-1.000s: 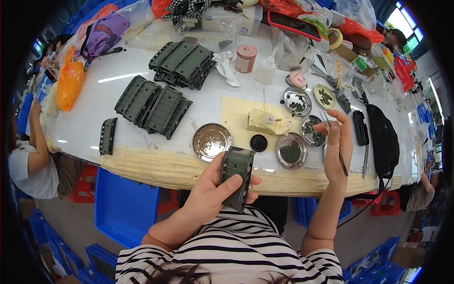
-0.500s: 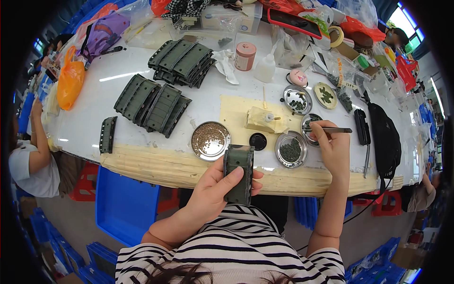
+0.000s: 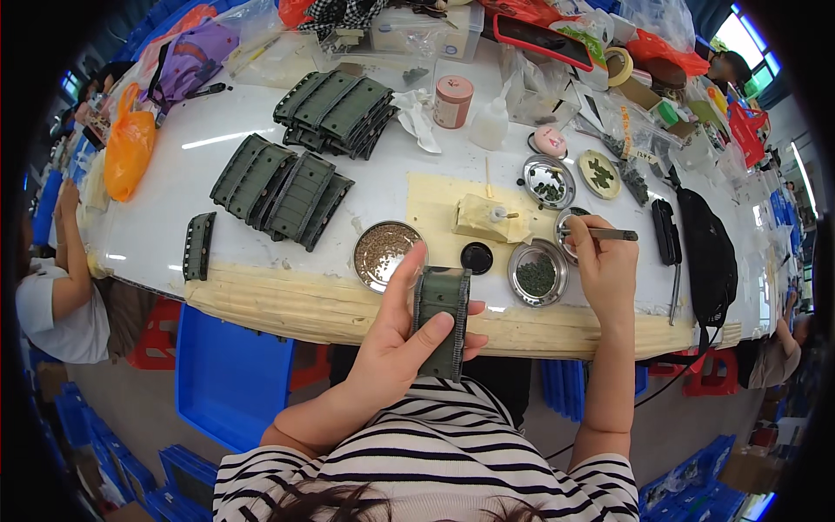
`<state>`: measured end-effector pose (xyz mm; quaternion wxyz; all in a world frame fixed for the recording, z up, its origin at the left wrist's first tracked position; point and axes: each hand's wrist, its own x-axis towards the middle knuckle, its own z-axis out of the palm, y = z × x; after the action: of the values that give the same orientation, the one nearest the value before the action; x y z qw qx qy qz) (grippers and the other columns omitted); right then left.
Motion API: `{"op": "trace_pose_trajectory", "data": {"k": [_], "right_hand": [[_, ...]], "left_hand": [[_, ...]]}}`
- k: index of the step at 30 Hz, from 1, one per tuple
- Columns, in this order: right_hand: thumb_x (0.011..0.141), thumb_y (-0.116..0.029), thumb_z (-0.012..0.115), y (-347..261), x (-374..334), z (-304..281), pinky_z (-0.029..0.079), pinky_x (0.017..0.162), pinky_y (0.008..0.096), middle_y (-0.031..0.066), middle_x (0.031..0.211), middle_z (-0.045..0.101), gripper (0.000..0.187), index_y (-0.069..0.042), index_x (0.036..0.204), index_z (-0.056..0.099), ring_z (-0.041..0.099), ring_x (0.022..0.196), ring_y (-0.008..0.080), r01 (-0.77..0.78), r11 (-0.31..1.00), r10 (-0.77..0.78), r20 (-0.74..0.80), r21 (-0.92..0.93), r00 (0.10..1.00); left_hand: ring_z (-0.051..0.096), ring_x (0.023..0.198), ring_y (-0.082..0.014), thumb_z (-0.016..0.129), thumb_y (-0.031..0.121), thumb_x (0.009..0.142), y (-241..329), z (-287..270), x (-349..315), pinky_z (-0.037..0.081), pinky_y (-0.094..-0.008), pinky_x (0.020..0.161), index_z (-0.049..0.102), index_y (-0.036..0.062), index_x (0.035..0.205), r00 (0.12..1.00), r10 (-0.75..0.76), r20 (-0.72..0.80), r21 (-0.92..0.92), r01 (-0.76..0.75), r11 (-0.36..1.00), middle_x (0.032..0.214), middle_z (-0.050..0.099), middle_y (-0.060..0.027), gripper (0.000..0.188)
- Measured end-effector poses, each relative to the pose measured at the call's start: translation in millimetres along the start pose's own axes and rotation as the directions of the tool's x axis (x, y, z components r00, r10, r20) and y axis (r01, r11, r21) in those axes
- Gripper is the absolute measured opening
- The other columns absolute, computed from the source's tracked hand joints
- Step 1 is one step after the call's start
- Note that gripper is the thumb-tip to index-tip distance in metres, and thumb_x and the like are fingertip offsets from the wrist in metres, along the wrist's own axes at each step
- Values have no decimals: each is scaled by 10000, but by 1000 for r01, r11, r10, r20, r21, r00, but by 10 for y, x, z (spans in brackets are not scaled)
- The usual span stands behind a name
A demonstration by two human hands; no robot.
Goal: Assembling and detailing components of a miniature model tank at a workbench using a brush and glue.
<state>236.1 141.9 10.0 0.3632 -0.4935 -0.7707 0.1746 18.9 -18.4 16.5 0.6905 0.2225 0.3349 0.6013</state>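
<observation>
My left hand (image 3: 383, 352) holds a dark green ridged model panel (image 3: 444, 300) upright at the table's front edge, thumb across its face and index finger raised. In my right hand (image 3: 607, 278) is a pair of metal tweezers (image 3: 619, 234), gripped between thumb and fingers. Their tip end is over a small round tin (image 3: 560, 223), partly hidden by the hand. Close by stand a tin of dark green bits (image 3: 536, 273) and a black round cap (image 3: 477, 257). A tin of brown granules (image 3: 383, 252) sits beyond my left hand.
Stacked green panels (image 3: 283, 191) lie left, with a single strip (image 3: 198, 247) beside them. A taped block (image 3: 487, 219), squeeze bottle (image 3: 490, 126) and pink jar (image 3: 452, 102) stand mid-table. A black pouch (image 3: 706, 252) lies right. A blue crate (image 3: 230, 374) sits below the table's left edge.
My left index finger has lifted away from the panel. My right hand with the tweezers has shifted slightly left and nearer me.
</observation>
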Motion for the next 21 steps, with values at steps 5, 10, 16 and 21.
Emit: {"op": "trace_pose_trajectory", "data": {"k": [5, 10, 16, 21], "right_hand": [[845, -104, 676, -312, -163, -176, 444, 577, 257, 92, 715, 648, 136, 23, 894, 688, 590, 627, 178, 109, 954, -97, -57, 279, 994], [702, -124, 781, -846, -319, -194, 440, 557, 282, 66, 727, 631, 244, -19, 905, 695, 585, 637, 205, 445, 855, -482, 93, 266, 871], [757, -220, 729, -935, -368, -109, 434, 573, 304, 50, 711, 614, 243, -33, 911, 710, 555, 627, 206, 465, 839, -515, 138, 281, 846], [757, -189, 728, -933, -368, -75, 439, 579, 303, 52, 718, 620, 223, -29, 912, 706, 557, 627, 210, 473, 834, -529, 168, 284, 832]], "left_hand": [[649, 990, -228, 435, 175, 1015, -50, -119, 19, 544, -357, 882, 434, 36, 1249, 994, 35, 101, 206, -55, 977, 1310, 471, -180, 272], [618, 900, -100, 424, 239, 1031, -99, -91, 168, 511, -243, 809, 503, 25, 1049, 992, 25, 123, 228, -52, 972, 931, 629, -71, 229], [539, 1009, -91, 382, 255, 1044, -111, -133, 275, 441, -251, 895, 502, 38, 998, 979, 76, 190, 332, -137, 933, 1102, 587, -69, 252], [496, 1036, -85, 402, 218, 1040, -117, -153, 286, 407, -252, 921, 508, 39, 973, 975, 98, 198, 372, -167, 913, 1143, 582, -78, 219]]}}
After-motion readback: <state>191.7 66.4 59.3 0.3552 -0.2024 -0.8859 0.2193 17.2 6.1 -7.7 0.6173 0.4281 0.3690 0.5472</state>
